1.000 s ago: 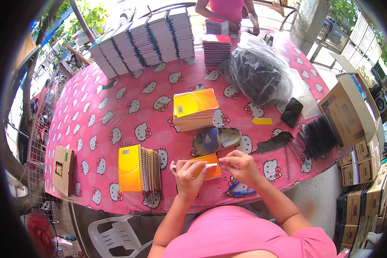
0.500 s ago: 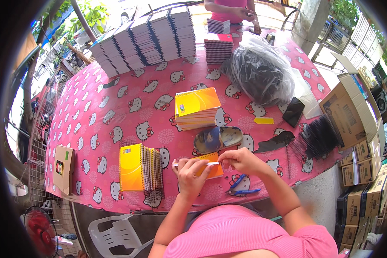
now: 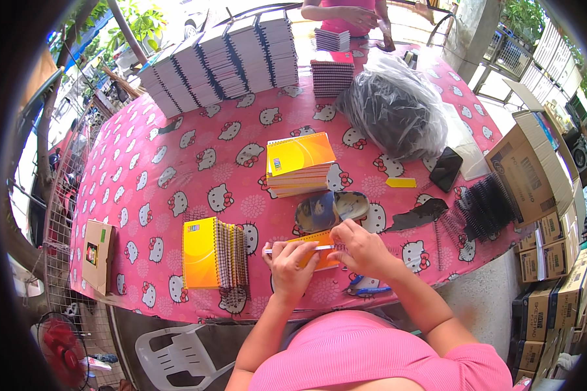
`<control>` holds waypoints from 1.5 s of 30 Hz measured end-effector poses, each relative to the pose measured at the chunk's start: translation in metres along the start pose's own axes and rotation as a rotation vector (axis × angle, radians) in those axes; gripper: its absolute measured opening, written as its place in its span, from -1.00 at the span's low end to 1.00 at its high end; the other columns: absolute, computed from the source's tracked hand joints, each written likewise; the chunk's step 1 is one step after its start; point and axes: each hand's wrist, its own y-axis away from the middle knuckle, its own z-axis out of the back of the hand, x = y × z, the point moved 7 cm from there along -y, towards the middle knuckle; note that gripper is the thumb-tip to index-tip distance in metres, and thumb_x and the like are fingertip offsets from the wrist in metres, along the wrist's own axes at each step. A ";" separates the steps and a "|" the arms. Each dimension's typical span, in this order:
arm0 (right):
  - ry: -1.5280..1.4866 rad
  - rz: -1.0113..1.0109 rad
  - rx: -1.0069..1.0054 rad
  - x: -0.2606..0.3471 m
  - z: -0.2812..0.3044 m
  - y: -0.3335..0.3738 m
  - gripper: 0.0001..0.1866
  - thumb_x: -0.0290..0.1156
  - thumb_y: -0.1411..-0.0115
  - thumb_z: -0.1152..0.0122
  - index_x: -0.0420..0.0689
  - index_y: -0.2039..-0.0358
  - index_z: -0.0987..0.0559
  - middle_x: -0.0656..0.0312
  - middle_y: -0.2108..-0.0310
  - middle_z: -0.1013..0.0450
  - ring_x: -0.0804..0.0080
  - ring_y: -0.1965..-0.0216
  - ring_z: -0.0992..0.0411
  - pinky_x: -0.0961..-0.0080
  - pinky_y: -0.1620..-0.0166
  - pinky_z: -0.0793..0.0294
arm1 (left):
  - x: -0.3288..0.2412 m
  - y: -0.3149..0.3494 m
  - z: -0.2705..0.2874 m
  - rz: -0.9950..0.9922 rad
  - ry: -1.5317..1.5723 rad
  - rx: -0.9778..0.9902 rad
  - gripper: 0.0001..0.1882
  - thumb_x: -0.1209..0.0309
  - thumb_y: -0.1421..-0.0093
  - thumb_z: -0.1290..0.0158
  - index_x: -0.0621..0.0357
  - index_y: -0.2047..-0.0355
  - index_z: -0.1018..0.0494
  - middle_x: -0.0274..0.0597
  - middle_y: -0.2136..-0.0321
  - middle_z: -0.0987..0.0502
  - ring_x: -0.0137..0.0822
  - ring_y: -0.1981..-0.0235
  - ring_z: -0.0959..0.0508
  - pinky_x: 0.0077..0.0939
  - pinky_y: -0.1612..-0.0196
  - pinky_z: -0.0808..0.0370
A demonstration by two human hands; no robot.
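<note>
An orange notebook (image 3: pixel 321 240) lies at the table's near edge, its white page edge turned toward me. My left hand (image 3: pixel 289 266) grips it, with the fingers over the top and the thumb on the near side. At the notebook's right end, my right hand (image 3: pixel 365 251) is closed in a pinch. A thin dark binding coil seems to run through its fingers, though it is mostly hidden. Below that hand are blue-handled pliers (image 3: pixel 370 289), partly covered. Just beyond the notebook sits an open, blue-patterned case (image 3: pixel 316 212).
Coil-bound yellow notebooks (image 3: pixel 199 254) are stacked at left, with another yellow stack (image 3: pixel 300 155) ahead. Dark coils (image 3: pixel 486 205) spill beside a cardboard box (image 3: pixel 528 169). A phone (image 3: pixel 446 168) and plastic-wrapped bundle (image 3: pixel 398 111) lie farther back. Another person (image 3: pixel 349 16) stands across the table.
My right hand has shifted slightly in at the notebook's right end and now covers more of the pliers. My left hand keeps its hold. The person across has moved their hands.
</note>
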 end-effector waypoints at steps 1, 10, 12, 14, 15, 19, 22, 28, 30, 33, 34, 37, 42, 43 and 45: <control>0.021 -0.002 0.005 0.000 -0.004 0.001 -0.78 -0.27 -0.14 -0.24 -0.10 0.29 -0.47 0.18 0.39 -0.39 0.14 0.35 -0.49 0.23 0.37 -0.49 | 0.002 0.001 -0.002 0.020 0.003 0.016 -0.77 0.31 0.06 -0.28 -0.14 0.32 -0.62 -0.43 0.32 -0.60 -0.34 0.17 -0.48 0.01 -0.19 -0.07; -0.038 -0.045 0.144 -0.020 -0.014 -0.007 -0.83 -0.33 -0.16 -0.20 -0.10 0.26 -0.54 0.18 0.33 -0.44 0.08 0.32 -0.50 0.24 0.26 -0.52 | -0.004 0.001 0.005 -0.046 0.001 -0.028 -0.75 0.37 0.08 -0.30 -0.06 0.31 -0.63 -0.42 0.36 -0.59 -0.33 0.24 -0.48 -0.18 -0.10 -0.13; -0.053 -0.049 0.099 -0.046 0.010 -0.032 -0.71 -0.30 -0.10 -0.25 -0.08 0.16 -0.54 0.14 0.26 -0.49 0.10 0.27 -0.51 0.23 0.18 -0.52 | -0.004 0.002 0.006 -0.040 0.004 -0.019 -0.69 0.38 0.09 -0.31 -0.05 0.26 -0.61 -0.43 0.36 -0.59 -0.34 0.23 -0.48 -0.17 -0.12 -0.13; 0.373 0.012 -0.036 -0.045 0.026 -0.042 -0.62 -0.27 -0.03 -0.31 -0.07 0.13 -0.52 0.10 0.29 -0.51 0.11 0.26 -0.52 0.22 0.17 -0.51 | -0.006 0.001 0.004 -0.031 0.032 -0.017 -0.64 0.39 0.10 -0.32 -0.03 0.22 -0.59 -0.44 0.37 -0.59 -0.35 0.23 -0.48 -0.15 -0.13 -0.14; 0.424 0.048 -0.014 -0.054 0.017 -0.042 -0.60 -0.27 0.00 -0.34 -0.07 0.13 -0.51 0.09 0.31 -0.52 0.09 0.26 -0.52 0.20 0.18 -0.51 | -0.007 -0.001 0.003 -0.026 0.056 -0.021 -0.62 0.39 0.11 -0.32 -0.01 0.21 -0.58 -0.44 0.37 -0.59 -0.35 0.22 -0.48 -0.14 -0.14 -0.14; 0.398 -0.062 0.018 -0.093 0.003 -0.042 -0.57 -0.27 0.07 -0.38 -0.07 0.17 -0.49 0.07 0.34 -0.51 0.08 0.27 -0.53 0.21 0.21 -0.51 | -0.002 -0.002 0.001 -0.008 0.112 -0.026 -0.63 0.40 0.17 -0.35 0.01 0.29 -0.53 -0.40 0.38 -0.58 -0.32 0.22 -0.50 -0.09 -0.15 -0.16; -0.617 -0.139 -0.131 -0.090 0.038 -0.031 -0.69 -0.49 0.00 -0.29 -0.16 0.20 -0.47 0.25 0.37 -0.52 0.37 0.34 -0.48 0.49 0.24 -0.48 | -0.002 0.000 0.004 -0.059 0.068 -0.063 -0.65 0.41 0.22 -0.36 0.01 0.38 -0.49 -0.37 0.38 -0.56 -0.28 0.23 -0.50 -0.09 -0.15 -0.18; -0.617 -0.250 0.108 -0.069 0.026 -0.021 -0.65 -0.46 0.09 -0.46 -0.22 0.30 -0.50 0.27 0.33 -0.48 0.61 0.28 -0.38 0.54 0.19 -0.46 | -0.002 -0.004 -0.003 -0.072 0.062 -0.002 -0.60 0.41 0.23 -0.36 0.01 0.33 -0.47 -0.32 0.39 -0.55 -0.25 0.24 -0.50 -0.11 -0.15 -0.19; -0.805 -0.224 0.198 -0.064 0.027 -0.020 -0.61 -0.45 0.12 -0.47 -0.20 0.27 -0.51 0.27 0.32 -0.48 0.62 0.25 -0.40 0.53 0.17 -0.47 | -0.004 -0.010 -0.004 -0.008 0.125 0.010 -0.57 0.39 0.21 -0.37 0.01 0.28 -0.47 -0.33 0.40 -0.55 -0.26 0.22 -0.51 -0.10 -0.16 -0.18; -0.123 -0.184 0.231 -0.067 0.024 -0.025 -0.63 -0.48 0.10 -0.43 -0.17 0.23 -0.52 0.27 0.34 -0.49 0.61 0.24 -0.42 0.51 0.15 -0.46 | -0.003 -0.009 -0.003 0.017 0.164 0.044 -0.51 0.41 0.21 -0.37 0.04 0.21 -0.46 -0.27 0.35 -0.55 -0.22 0.16 -0.51 -0.11 -0.15 -0.23; 0.133 -0.194 0.154 -0.069 0.031 -0.032 -0.65 -0.50 0.08 -0.39 -0.16 0.24 -0.52 0.23 0.35 -0.50 0.57 0.26 -0.45 0.51 0.17 -0.46 | -0.001 -0.010 -0.003 0.020 0.173 0.036 -0.48 0.42 0.21 -0.38 0.05 0.18 -0.46 -0.24 0.32 -0.55 -0.20 0.14 -0.51 -0.11 -0.14 -0.26; -0.668 -0.009 0.268 -0.037 0.026 -0.035 -0.72 -0.55 0.09 -0.33 -0.19 0.32 -0.49 0.11 0.35 -0.51 0.41 0.33 -0.48 0.47 0.25 -0.45 | 0.010 -0.009 0.005 -0.063 0.219 -0.040 -0.48 0.45 0.17 -0.37 0.07 0.14 -0.46 -0.19 0.20 -0.50 -0.14 0.06 -0.47 -0.10 -0.11 -0.32; -0.278 -0.113 0.176 -0.054 0.018 -0.052 -0.72 -0.55 0.08 -0.31 -0.20 0.30 -0.51 0.04 0.39 -0.52 0.33 0.32 -0.51 0.47 0.24 -0.45 | 0.043 0.000 0.014 0.081 0.449 -0.096 -0.56 0.59 0.02 -0.29 0.21 0.10 -0.45 -0.18 0.17 -0.48 -0.24 0.05 -0.50 -0.37 -0.02 -0.48; -0.356 -0.085 0.242 -0.041 0.010 -0.052 -0.73 -0.55 0.08 -0.31 -0.20 0.31 -0.51 0.07 0.40 -0.52 0.35 0.32 -0.51 0.48 0.24 -0.45 | 0.056 0.005 0.007 0.194 0.669 -0.070 -0.59 0.62 -0.03 -0.26 0.23 0.08 -0.45 -0.20 0.16 -0.48 -0.28 0.05 -0.50 -0.42 -0.03 -0.48; -0.470 -0.067 0.299 -0.033 -0.003 -0.048 -0.74 -0.54 0.08 -0.31 -0.20 0.32 -0.51 0.12 0.41 -0.53 0.40 0.31 -0.50 0.48 0.22 -0.45 | 0.070 0.016 -0.003 0.298 0.956 -0.048 -0.64 0.69 -0.17 -0.11 0.30 0.01 -0.42 -0.22 0.11 -0.50 -0.41 0.05 -0.52 -0.54 -0.04 -0.48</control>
